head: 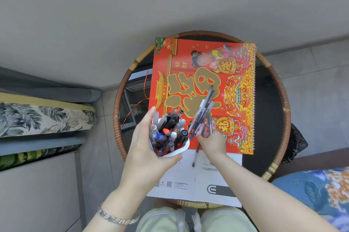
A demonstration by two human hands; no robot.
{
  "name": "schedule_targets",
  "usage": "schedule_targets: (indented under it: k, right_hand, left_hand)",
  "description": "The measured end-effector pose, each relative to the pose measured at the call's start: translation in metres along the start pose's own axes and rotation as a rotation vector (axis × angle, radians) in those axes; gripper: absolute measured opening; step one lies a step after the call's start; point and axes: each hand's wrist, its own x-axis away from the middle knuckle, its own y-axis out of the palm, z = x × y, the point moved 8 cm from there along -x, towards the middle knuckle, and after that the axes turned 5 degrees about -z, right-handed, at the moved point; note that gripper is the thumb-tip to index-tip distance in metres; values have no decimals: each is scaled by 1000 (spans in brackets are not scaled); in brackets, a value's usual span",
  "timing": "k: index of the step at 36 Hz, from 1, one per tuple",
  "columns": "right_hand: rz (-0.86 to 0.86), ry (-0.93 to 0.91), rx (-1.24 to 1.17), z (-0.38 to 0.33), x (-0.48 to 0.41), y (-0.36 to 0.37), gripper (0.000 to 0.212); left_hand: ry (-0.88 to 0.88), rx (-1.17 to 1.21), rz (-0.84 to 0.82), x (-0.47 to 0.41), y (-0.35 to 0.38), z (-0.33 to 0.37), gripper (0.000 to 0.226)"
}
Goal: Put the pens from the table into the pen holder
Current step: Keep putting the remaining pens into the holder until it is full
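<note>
My left hand (146,149) grips a white pen holder (182,150), lifted over the left part of the round table and crammed with several pens and markers. Just right of it, my right hand (212,144) is closed on a bundle of several pens (203,114) that fan up and to the right over the red calendar. One dark pen (196,155) lies below my right hand, half on the white sheet; whether the hand touches it is unclear.
A red and gold spiral-bound calendar (207,73) covers most of the round wicker-rimmed table (283,103). A white printed sheet (188,182) lies at the near edge. Cushioned seats stand left and lower right.
</note>
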Motion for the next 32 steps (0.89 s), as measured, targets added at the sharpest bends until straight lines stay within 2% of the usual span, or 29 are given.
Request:
schedule_targets:
  k: [5, 9, 12, 14, 16, 19, 21, 25, 29, 32]
  right_hand:
    - [52, 51, -94, 2, 0, -4, 34]
    - [66, -67, -284, -16, 21, -32, 15]
    - [144, -267, -469, -47, 55, -75, 6]
    - [174, -439, -588, -71, 86, -106, 17]
    - [145, -594, -675, -92, 118, -129, 23]
    - [68, -753, -743, -112, 152, -144, 9]
    - [45, -804, -710, -117, 159, -139, 4]
    - [20, -800, -572, -112, 150, -112, 11]
    - [58, -909, -268, -109, 150, -89, 17]
    - [98, -836, -269, -99, 143, -86, 28]
  left_hand:
    - [-5, -7, 1, 2, -4, -2, 109]
    - [-5, -12, 2, 3, -5, -2, 111]
    - [-6, 39, 0, 2, -3, -3, 108]
    - [-5, 51, 8, 0, -2, -2, 107]
    - [5, 35, 15, -1, 0, 3, 106]
    - [30, -8, 34, -3, 4, 14, 103]
    - [37, -16, 37, -4, 7, 20, 101]
    - [41, 16, 15, -7, 17, 28, 104]
    - [65, 22, 12, -9, 25, 41, 102]
    - [85, 33, 19, -14, 31, 45, 100]
